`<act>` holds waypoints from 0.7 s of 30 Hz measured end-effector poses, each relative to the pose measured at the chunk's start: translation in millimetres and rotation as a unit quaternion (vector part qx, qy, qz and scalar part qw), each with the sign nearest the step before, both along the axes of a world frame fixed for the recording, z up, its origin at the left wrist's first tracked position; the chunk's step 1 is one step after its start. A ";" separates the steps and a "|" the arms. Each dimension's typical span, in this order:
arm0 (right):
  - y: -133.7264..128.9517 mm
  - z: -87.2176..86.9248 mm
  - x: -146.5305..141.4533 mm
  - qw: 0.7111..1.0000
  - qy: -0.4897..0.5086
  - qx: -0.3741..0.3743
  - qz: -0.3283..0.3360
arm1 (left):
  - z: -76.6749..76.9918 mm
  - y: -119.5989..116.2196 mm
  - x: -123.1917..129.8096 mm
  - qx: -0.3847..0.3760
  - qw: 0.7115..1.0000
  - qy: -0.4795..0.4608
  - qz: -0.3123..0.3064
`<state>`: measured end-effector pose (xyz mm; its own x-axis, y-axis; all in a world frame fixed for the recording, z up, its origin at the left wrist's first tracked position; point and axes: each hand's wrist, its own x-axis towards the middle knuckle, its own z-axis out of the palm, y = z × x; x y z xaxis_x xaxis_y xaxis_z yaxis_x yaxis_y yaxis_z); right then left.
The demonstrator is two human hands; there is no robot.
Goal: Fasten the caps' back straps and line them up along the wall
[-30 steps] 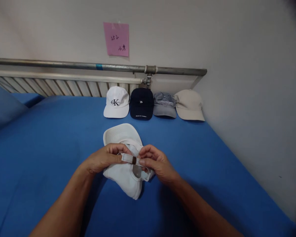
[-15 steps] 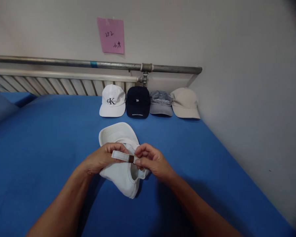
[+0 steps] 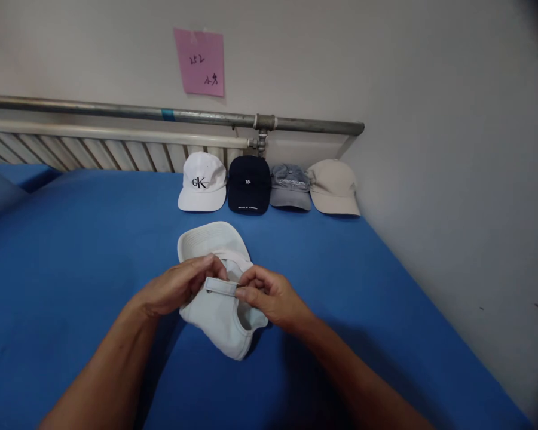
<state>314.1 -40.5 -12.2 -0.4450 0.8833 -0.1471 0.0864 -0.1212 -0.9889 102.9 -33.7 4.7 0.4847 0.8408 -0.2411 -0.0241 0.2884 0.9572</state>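
Observation:
A pale cap lies on the blue sheet with its brim pointing away and its inside partly showing. Its back strap is raised over the opening. My right hand pinches the strap's right end between thumb and fingers. At the strap's left end is my left hand, its fingers bent inward against the cap; their tips are partly hidden behind the strap, so their hold on it cannot be made out.
Behind stand a white cap, a black cap, a grey cap and a beige cap in a row. Beyond them are a radiator and a metal pipe. A pink note hangs on the wall.
My right thumb and fingers have slid left along the strap, and the brown band on it is now covered. My left fingers have shifted slightly left, off the strap's top. The view has moved a little.

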 end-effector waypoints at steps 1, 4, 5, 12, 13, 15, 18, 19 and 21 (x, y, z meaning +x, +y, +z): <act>0.1 -0.8 -0.1 1.000 -0.008 0.004 0.004 | -0.1 0.0 -0.3 0.005 1.000 0.017 -0.013; -0.2 -2.1 -0.3 0.999 -0.026 0.027 0.024 | -0.6 -0.4 -0.4 0.028 0.997 0.059 -0.041; -0.7 -2.0 -0.2 0.999 -0.030 0.031 0.033 | -0.8 -0.5 -0.3 0.028 0.997 0.059 -0.047; -7.2 2.3 -0.3 0.997 -0.028 0.017 0.077 | 1.9 -3.0 0.1 0.010 0.997 0.033 -0.063; -7.8 2.7 -0.8 0.997 -0.022 0.016 0.075 | 2.7 -3.4 0.2 0.011 0.997 0.033 -0.062; -8.5 3.0 -1.9 0.997 -0.011 0.012 0.075 | 4.1 -4.1 0.6 0.014 0.998 0.036 -0.056; -9.3 3.2 -3.0 0.997 -0.010 0.008 0.079 | 5.8 -3.8 1.5 0.022 0.998 0.043 -0.050; -9.8 3.4 -3.3 0.997 -0.012 0.010 0.080 | 6.5 -3.5 1.8 0.026 0.997 0.044 -0.051; -11.0 3.9 -3.8 0.997 -0.018 0.017 0.078 | 8.0 -3.0 2.2 0.034 0.997 0.045 -0.053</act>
<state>310.3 -51.5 -8.2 -0.5723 0.8085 -0.1369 0.1364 -0.0707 -0.9881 105.1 -36.7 12.7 0.5504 0.8023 -0.2312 0.0901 0.2182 0.9717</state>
